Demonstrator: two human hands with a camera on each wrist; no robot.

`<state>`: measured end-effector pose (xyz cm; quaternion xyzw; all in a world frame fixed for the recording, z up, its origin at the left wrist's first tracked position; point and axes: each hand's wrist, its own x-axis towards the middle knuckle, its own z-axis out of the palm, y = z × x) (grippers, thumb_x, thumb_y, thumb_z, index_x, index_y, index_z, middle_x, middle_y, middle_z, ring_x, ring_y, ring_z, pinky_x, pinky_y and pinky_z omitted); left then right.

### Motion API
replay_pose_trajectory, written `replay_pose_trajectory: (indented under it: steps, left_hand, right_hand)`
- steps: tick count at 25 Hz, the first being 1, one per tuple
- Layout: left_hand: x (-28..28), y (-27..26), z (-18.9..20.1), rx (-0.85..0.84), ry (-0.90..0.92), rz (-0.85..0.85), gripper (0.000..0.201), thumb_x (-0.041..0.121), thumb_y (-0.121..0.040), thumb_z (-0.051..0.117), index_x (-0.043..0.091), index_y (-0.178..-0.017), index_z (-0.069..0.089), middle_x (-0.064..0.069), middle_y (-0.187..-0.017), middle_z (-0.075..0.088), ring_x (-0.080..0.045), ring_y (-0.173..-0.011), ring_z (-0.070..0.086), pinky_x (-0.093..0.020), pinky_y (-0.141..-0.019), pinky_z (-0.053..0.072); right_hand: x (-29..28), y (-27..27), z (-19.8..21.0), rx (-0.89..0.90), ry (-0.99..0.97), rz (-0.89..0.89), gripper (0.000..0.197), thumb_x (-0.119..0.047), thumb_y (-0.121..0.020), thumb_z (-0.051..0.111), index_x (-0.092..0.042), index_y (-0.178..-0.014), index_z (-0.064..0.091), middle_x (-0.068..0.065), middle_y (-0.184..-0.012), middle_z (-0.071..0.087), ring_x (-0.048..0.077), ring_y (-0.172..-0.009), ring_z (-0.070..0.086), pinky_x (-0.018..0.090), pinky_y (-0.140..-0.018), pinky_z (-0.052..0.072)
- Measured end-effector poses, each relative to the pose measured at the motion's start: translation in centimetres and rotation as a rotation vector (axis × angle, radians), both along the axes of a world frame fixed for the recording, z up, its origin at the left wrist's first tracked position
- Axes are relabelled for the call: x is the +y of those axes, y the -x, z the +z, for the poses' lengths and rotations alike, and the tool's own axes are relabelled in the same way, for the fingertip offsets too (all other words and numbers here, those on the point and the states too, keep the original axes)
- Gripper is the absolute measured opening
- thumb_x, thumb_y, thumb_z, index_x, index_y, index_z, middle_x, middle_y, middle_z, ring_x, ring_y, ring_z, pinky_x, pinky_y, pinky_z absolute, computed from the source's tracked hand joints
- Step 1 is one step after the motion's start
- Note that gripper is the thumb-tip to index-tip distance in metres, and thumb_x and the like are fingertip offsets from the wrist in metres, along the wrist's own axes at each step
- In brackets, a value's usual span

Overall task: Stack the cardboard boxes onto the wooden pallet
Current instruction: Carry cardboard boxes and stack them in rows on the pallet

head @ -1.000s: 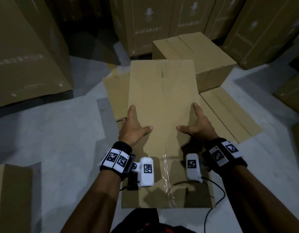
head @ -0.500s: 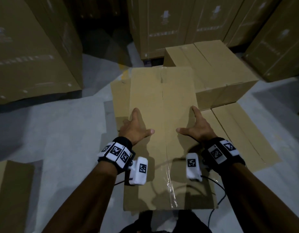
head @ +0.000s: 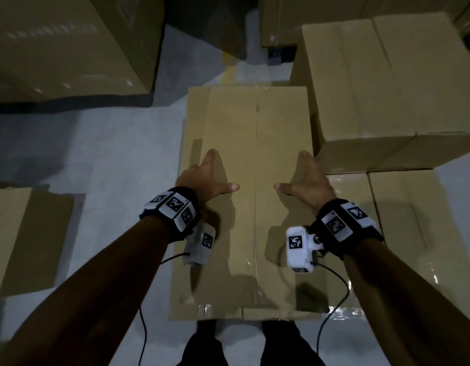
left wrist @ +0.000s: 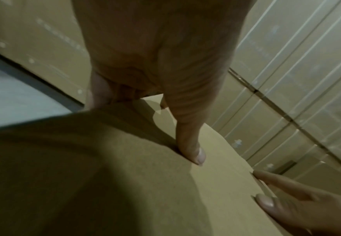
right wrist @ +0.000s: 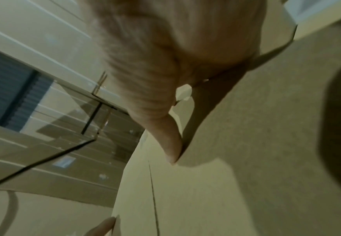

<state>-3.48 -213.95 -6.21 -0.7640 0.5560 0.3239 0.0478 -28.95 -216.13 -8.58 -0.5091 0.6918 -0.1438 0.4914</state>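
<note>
Cardboard box [head: 255, 196], plain brown corrugated board, long and rectangular, is held between both hands in front of the person, above the grey floor [head: 101, 159]. Its top flaps meet at a centre seam; clear glossy tape crosses the near end. Contents cannot be seen. The left hand [head: 202, 180] grips the left edge, thumb flat on the top face and fingers wrapped down the side. The right hand [head: 306, 180] mirrors this on the right edge. A taller closed box [head: 387, 88] stands just beside it on the right, with a lower taped box [head: 402, 228] nearer the person. No pallet is discernible.
</note>
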Motion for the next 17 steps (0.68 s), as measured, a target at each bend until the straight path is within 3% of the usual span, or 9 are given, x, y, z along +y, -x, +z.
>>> replay_pose_trajectory:
  steps: [4,7,10,13,17]
  left_hand:
    - [-2.3,1.8,-4.0,0.039,-0.040,0.062,0.112,0.068,-0.073,0.073,0.035,-0.154,0.002,-0.022,-0.146,0.045,-0.043,-0.126,0.050,-0.053,-0.102,0.044]
    - [-3.8,2.9,-6.7,0.065,-0.042,0.115,0.111,0.063,-0.075,0.074,0.036,-0.155,0.003,-0.021,-0.149,0.040,-0.042,-0.129,0.047,-0.054,-0.102,0.044]
    - [-5.0,4.1,-9.0,0.095,-0.004,0.155,0.103,0.057,-0.075,0.077,0.034,-0.153,0.013,-0.019,-0.145,0.038,-0.042,-0.126,0.047,-0.056,-0.103,0.043]
    - [-5.9,5.2,-10.5,0.122,0.070,0.180,0.094,0.050,-0.077,0.079,0.030,-0.150,0.023,-0.018,-0.142,0.037,-0.041,-0.122,0.049,-0.055,-0.103,0.044]
    - [-6.9,5.9,-12.1,0.150,0.131,0.229,0.094,0.044,-0.078,0.080,0.027,-0.152,0.025,-0.016,-0.146,0.033,-0.039,-0.122,0.051,-0.052,-0.105,0.043]
  right_hand:
    - [-2.8,1.5,-4.0,-0.032,0.003,0.024,0.110,-0.030,-0.078,0.085,-0.037,-0.158,0.009,0.001,-0.161,0.028,0.027,-0.145,0.031,0.038,-0.117,0.030]
    - [-4.5,2.4,-6.7,-0.026,0.018,0.034,0.110,-0.031,-0.078,0.085,-0.037,-0.158,0.010,0.001,-0.161,0.029,0.026,-0.144,0.032,0.035,-0.114,0.029]
    - [-6.1,3.4,-9.0,-0.044,0.029,0.027,0.110,-0.030,-0.078,0.085,-0.035,-0.158,0.011,-0.003,-0.162,0.026,0.023,-0.146,0.029,0.030,-0.115,0.026]
    - [-7.6,4.1,-10.2,-0.060,0.045,0.034,0.108,-0.026,-0.079,0.084,-0.032,-0.159,0.010,-0.006,-0.163,0.024,0.019,-0.147,0.026,0.028,-0.116,0.022]
    - [-9.3,4.7,-11.2,-0.061,0.066,0.040,0.106,-0.022,-0.080,0.084,-0.030,-0.159,0.014,-0.008,-0.162,0.024,0.016,-0.147,0.026,0.024,-0.113,0.021]
